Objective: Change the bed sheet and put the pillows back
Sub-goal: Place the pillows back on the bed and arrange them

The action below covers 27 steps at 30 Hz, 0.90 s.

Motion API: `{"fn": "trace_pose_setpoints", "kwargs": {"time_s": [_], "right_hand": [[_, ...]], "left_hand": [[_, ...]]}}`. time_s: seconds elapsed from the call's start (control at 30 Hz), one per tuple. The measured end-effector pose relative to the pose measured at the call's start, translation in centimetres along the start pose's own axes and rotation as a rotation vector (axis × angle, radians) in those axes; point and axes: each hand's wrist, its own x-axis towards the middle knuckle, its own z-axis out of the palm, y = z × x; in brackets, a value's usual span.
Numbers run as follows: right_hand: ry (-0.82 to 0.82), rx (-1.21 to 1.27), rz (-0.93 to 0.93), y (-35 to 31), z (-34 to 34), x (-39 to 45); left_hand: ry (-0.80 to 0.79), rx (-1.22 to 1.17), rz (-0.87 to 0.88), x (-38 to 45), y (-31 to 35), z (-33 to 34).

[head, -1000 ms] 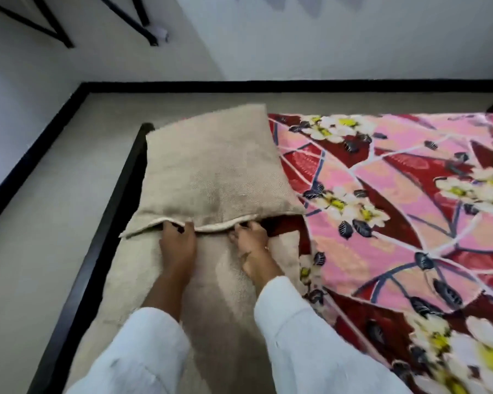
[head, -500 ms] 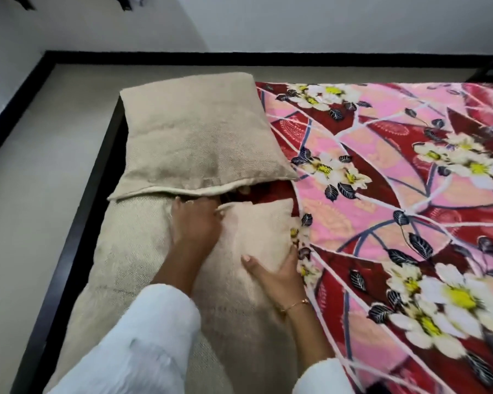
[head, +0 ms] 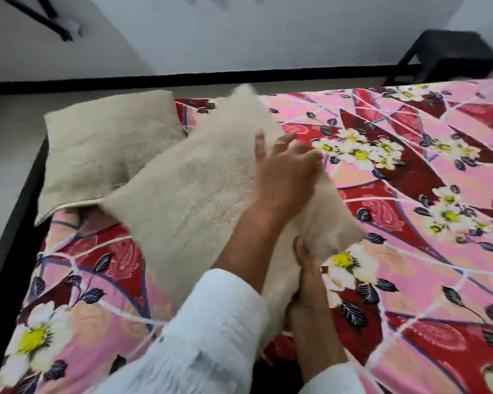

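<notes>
Right hand (head: 308, 268) pinching the near edge of the lifted pillow (head: 199, 194), left hand (head: 282, 166) spread flat on top, not gripping, so could slip, flop onto the far pillow (head: 103, 155) or rumple the sheet (head: 396, 251).

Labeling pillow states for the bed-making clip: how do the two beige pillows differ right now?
The far pillow lies flat on the floral sheet by the bed's corner; the near pillow is tilted, its far corner raised and blurred. No hand touches the far pillow; the left hand lies across the near pillow's top while the right hand grips its near edge. The near pillow overlaps the far one's edge. Both share the same beige woven cover.
</notes>
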Motion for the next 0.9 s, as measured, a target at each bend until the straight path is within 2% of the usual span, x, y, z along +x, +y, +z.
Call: {"fn": "trace_pose_setpoints", "kwargs": {"time_s": [0.07,0.17,0.27,0.33,0.43,0.5,0.53,0.63,0.73,0.83,0.9], "right_hand": [[0.043,0.090,-0.029,-3.0,-1.0,1.4],[0.158,0.146,-0.140,-5.7,-2.6,4.3],[0.333,-0.032,-0.231,-4.8,-4.0,5.9],[0.417,-0.535,-0.352,-1.9,-4.4,6.0],[0.354,-1.387,-0.539,3.3,-5.6,7.0],[0.368,-1.745,-0.480,6.1,-5.2,8.4],[0.346,-1.892,-0.507,7.1,-4.2,8.9],[0.149,-2.141,-0.697,12.8,0.1,10.3],[-0.127,-2.229,-0.843,20.3,5.3,9.0],[-0.507,-2.373,-0.853,26.2,9.1,7.1],[-0.627,-2.305,-0.885,26.8,10.2,7.0]], "left_hand": [[0.093,-0.035,0.013,0.6,3.0,0.5],[0.246,-0.012,-0.026,-2.2,1.7,2.3],[0.114,-0.028,-0.214,-8.4,-3.1,4.8],[-0.043,0.012,-0.330,-12.7,-7.2,6.0],[-0.365,0.137,-0.500,-18.3,-13.3,6.5],[-0.511,0.210,-0.557,-22.2,-17.0,6.2],[-0.537,0.228,-0.546,-24.2,-18.3,5.9],[-0.464,0.267,-0.479,-29.6,-21.3,4.4],[-0.322,0.247,-0.527,-31.3,-22.7,2.7],[-0.243,0.241,-0.484,-32.5,-24.5,1.4],[-0.201,0.261,-0.390,-32.5,-25.9,0.0]]}}
